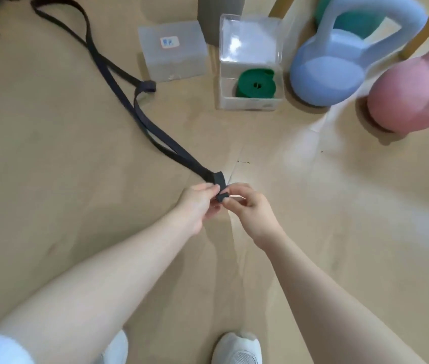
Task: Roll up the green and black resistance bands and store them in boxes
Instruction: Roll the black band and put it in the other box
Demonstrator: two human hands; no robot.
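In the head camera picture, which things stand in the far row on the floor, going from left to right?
Closed box with a label → open box holding the rolled green band → blue kettlebell → pink kettlebell.

Matt black band; clear glossy plastic box; smooth matt kettlebells.

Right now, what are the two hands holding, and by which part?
Both the left hand and right hand pinch the long black rubber resistance band at its near end, where a small roll is starting.
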